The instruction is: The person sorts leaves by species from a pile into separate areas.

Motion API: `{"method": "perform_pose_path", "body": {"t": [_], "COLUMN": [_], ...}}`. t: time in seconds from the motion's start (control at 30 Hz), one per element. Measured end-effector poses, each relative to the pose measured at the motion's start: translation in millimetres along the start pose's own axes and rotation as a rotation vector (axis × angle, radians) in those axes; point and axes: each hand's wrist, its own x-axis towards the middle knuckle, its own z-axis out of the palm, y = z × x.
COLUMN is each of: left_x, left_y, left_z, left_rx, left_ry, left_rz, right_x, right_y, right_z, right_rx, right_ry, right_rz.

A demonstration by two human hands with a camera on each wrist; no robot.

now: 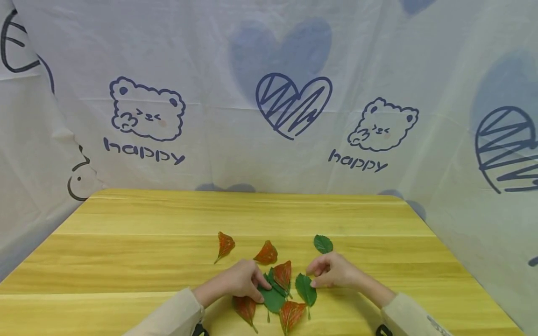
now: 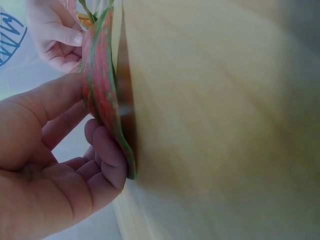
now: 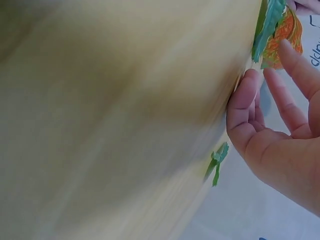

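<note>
Both forearms come in from the near edge and lean toward each other, the left hand (image 1: 243, 280) and the right hand (image 1: 336, 272) low over the wooden table (image 1: 159, 261). The light sleeves (image 1: 172, 317) end at the wrists.

The left hand is bent over with its back upward, and its thumb and index finger lie at the left edge of a rounded green leaf (image 1: 274, 301). The two tips are a little apart on it; whether they grasp it I cannot tell, because in the left wrist view a red leaf (image 2: 103, 75) covers them. The other fingers of this hand are curled in behind that red leaf, close to the table.

The right hand has its thumb nearer to the body, and the thumb tip is at the right edge of a toothed green leaf (image 1: 305, 291). Its index finger is stretched and separate from the thumb — a gap shows between them — so these fingers are relaxed and grasp nothing; the remaining ones are bent loosely near the table surface.

Between the hands, an upper red leaf (image 1: 283, 272) lies partly over green ones, and a lower red leaf (image 1: 291, 313) lies nearer to the person. One small green leaf (image 1: 323, 243) is just beyond the right hand.
</note>
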Motion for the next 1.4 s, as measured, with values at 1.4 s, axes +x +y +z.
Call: {"method": "perform_pose_path", "body": {"t": [1.4], "left_x": [0.6], "left_y": [3.5], "left_z": [-4.0], "left_rx": [0.011], "left_ry": [0.028], "left_rz": [0.023], "right_x": [7], "right_y": [-1], "right_z": [11], "right_rx": [-0.179], "right_ry": [-0.017], "right_rz": [-0.064]}}
